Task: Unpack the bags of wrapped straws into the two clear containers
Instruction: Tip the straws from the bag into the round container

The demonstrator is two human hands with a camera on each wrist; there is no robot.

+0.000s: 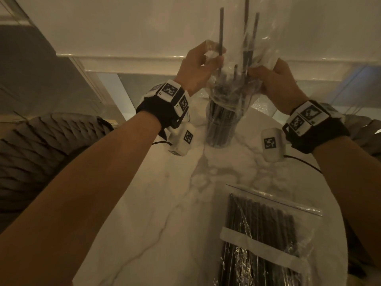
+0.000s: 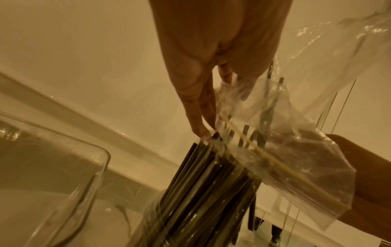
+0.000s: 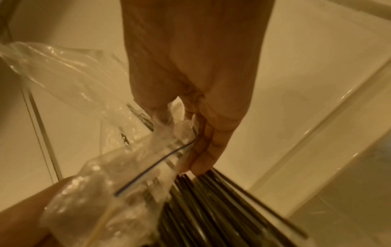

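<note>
Clear bag (image 1: 259, 38), mouth down, pinched at both sides: left hand (image 1: 198, 67) and right hand (image 1: 276, 81) each grasp its edge. Dark straws (image 1: 221, 36) stand inside it, lower ends in the upright container (image 1: 221, 124) below. Second container (image 2: 63, 175) beside. Full bag (image 1: 266, 240) lies nearer on marble surface (image 1: 160, 203).

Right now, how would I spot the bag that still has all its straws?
Start at the white marble table and look along its near edge. The sealed zip bag lies flat there, packed with dark straws, a white label band across it. The other bag, nearly emptied, is held upside down over the container.
</note>
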